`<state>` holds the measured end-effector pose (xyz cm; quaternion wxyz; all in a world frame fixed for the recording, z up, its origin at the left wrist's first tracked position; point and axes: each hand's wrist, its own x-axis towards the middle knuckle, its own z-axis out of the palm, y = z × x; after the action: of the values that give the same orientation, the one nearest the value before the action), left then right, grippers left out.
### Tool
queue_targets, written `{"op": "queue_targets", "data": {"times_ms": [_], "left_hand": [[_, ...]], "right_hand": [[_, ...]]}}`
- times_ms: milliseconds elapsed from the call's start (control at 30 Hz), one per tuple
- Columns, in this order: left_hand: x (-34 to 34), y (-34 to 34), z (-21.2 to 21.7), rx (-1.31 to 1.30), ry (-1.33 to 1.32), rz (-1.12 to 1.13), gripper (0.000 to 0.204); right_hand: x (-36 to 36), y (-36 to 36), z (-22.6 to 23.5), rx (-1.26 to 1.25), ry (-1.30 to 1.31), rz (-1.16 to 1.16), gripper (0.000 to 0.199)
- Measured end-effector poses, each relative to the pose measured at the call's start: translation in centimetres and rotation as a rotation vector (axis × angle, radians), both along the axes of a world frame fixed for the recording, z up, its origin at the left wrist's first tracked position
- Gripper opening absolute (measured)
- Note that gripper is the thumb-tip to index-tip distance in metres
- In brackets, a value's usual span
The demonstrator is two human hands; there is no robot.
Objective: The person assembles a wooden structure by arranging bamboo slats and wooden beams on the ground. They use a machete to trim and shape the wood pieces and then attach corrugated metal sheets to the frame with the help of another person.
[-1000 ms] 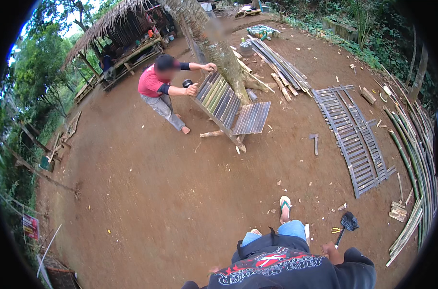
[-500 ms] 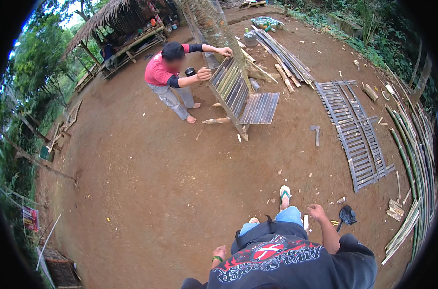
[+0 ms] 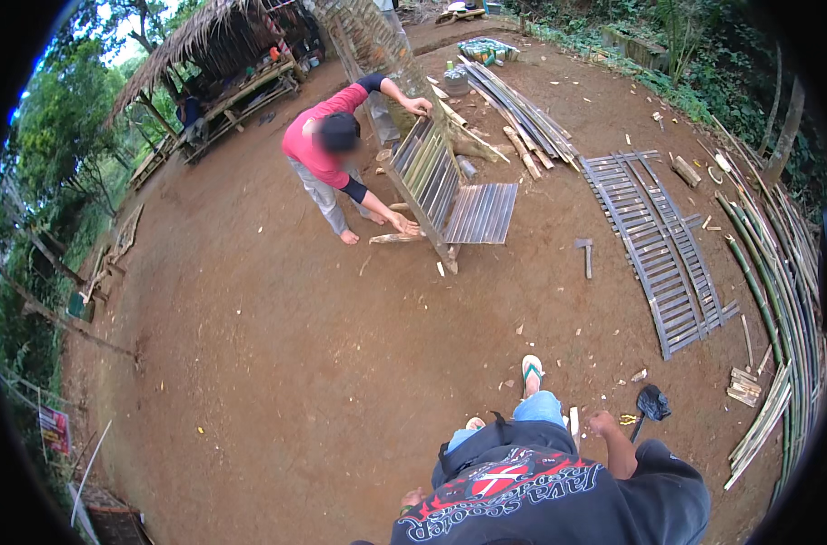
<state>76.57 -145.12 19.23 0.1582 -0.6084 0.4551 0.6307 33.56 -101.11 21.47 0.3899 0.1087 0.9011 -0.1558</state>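
My right hand [image 3: 602, 421] hangs beside my right thigh, its fingers curled in, with nothing seen in it. My left hand [image 3: 412, 499] is low at my left side, mostly covered by my dark printed shirt; its fingers are hidden. Neither hand touches any of the things about. Ahead of me, a co-worker in a red shirt [image 3: 321, 136] bends over a slatted bamboo chair [image 3: 484, 214]. One hand of theirs grips the top of its backrest; the other reaches open beside its lower frame.
A hatchet [image 3: 586, 258] lies on the dirt, left of a slatted bamboo panel [image 3: 654, 254]. Bamboo poles [image 3: 789, 300] line the right side. Near my right hand are a black plastic bag [image 3: 652, 402] and yellow-handled pliers [image 3: 628, 420]. A tree trunk [image 3: 377, 54] stands behind the chair.
The co-worker has bent lower, and one hand has dropped from the backrest's side to the lower frame. My hands have shifted slightly lower, the left going further behind my shirt.
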Motion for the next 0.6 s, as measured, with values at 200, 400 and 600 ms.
{"op": "queue_targets", "data": {"times_ms": [200, 400, 600], "left_hand": [[-2.2, -3.5, -7.1, -0.082, 0.131, 0.215, 0.032], [-3.6, -4.4, -6.3, -0.121, 0.051, 0.162, 0.033], [0.5, -0.6, -8.3, -0.127, 0.015, 0.036, 0.038]], "right_hand": [[-0.5, -4.7, 2.6, -0.180, 0.066, -0.072, 0.035], [0.4, -3.7, -1.6, -0.265, 0.092, -0.099, 0.029], [1.6, 0.2, -2.0, -0.159, 0.067, -0.128, 0.026]]}}
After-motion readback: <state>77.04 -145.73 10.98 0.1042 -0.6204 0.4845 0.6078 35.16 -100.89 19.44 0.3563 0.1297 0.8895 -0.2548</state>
